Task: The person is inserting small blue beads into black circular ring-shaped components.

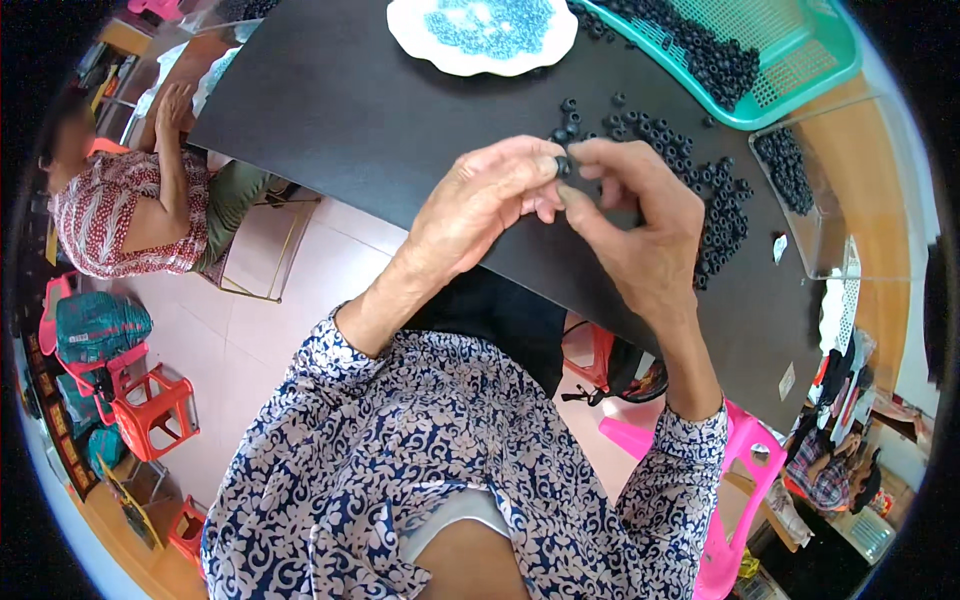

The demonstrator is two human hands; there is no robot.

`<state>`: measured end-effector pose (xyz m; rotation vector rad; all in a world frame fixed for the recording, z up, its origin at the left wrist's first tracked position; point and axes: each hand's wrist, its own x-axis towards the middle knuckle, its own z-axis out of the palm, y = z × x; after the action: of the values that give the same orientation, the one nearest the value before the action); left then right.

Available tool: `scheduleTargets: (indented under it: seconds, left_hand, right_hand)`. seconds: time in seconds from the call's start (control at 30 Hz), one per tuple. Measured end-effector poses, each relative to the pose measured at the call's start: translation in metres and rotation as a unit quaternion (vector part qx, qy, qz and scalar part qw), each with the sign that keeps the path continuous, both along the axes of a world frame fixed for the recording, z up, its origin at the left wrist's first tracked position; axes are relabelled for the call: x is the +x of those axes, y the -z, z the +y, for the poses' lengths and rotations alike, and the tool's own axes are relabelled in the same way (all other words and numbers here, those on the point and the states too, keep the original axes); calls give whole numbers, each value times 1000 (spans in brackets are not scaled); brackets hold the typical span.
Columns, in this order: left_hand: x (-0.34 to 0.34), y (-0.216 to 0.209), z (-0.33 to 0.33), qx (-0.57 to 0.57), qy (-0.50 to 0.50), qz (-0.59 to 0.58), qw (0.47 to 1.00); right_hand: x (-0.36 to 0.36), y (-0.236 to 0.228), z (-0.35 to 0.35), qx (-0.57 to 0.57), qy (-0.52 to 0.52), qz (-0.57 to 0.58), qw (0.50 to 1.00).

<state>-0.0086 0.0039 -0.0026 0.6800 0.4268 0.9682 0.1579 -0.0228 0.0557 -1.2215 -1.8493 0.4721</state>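
Note:
Over the dark table, my left hand (490,190) pinches a small round black bead-like piece (563,166) between thumb and fingers. From the other side my right hand (645,195) meets it, its index finger and thumb curled at the piece's right edge. Whether a finer part sits between the fingertips is too small to tell. Many loose black bead-like pieces (725,200) with holes lie spread under and beyond my right hand. A few more stand in a short line just past my fingertips.
A white scalloped plate (405,38) of pale blue beads stands at the far side. Beyond right are a green basket (835,70) of black pieces and a clear tray (850,240) holding more. Another person (130,210) sits at left; red stools (158,412) stand behind.

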Motion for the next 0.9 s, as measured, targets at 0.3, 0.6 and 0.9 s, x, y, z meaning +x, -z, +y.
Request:
scheduleTargets:
  seconds: [0.3, 0.6, 0.9]
  left_hand:
    - [-17, -8, 2, 20, -16, 78, 997]
    - [-22, 3, 4, 87, -66, 197, 974]
    - [-22, -8, 7, 98, -39, 205, 973]
  right_hand:
    - [-5, 5, 16, -61, -63, 28, 996]
    - [-11, -14, 106, -26, -38, -50, 998]
    - [-28, 16, 225, 195, -80, -354, 911]
